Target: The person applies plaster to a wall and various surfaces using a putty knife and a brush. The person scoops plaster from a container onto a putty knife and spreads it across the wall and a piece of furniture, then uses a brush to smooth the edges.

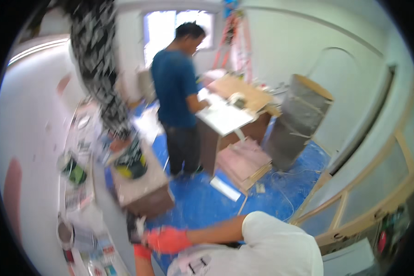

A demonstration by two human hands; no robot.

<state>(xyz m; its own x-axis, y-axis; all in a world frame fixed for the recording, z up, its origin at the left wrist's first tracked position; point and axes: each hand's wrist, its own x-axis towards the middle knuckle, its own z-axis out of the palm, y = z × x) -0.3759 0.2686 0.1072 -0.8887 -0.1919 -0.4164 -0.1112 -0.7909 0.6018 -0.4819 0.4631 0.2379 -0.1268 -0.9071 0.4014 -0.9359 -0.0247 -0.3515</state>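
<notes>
My right hand (169, 239), in a red-orange glove, reaches in from the right with its fingers closed. Just below and left of it is my left hand (142, 251), gloved alike and partly hidden behind the right. Above the left glove stands a small dark object (134, 228) with a whitish patch; blur hides its kind. The left hand appears closed on its lower end, and the right fingers meet beside it. What the right fingers pinch cannot be made out.
A brown bench (145, 186) bears a person's shoes (131, 165) below patterned trousers. A co-worker (175, 87) in blue stands at a white-topped table (227, 117). Tubs and papers line a ledge (80, 198) at left. Stacked boards (244, 161), a grey drum (299, 122) and a ladder (234, 43) stand beyond.
</notes>
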